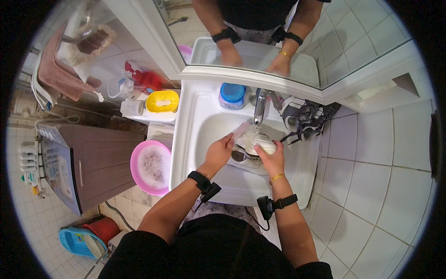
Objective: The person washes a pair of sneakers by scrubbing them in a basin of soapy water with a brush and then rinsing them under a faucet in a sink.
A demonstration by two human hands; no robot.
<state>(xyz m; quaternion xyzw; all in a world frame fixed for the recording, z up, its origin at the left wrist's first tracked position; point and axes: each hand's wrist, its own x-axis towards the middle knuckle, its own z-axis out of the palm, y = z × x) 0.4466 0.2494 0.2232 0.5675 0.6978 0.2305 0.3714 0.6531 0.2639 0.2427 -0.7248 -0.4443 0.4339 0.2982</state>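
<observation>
A white sneaker is held under the faucet in the sink. My right hand grips it from the right, thumb across the shoe. My left hand pinches a pale pink, flat brush-like thing against the sneaker's left side; its working face is hidden. Just below, a second white shoe lies in the basin, partly covered by the held one. Water seems to run from the spout onto the sneaker.
Dark grey sneakers with loose laces rest on the sink's right rim. A blue-lidded tub stands behind the basin. At left are a pink basin of suds, a yellow soap dish and a washing machine. A mirror overhangs the back.
</observation>
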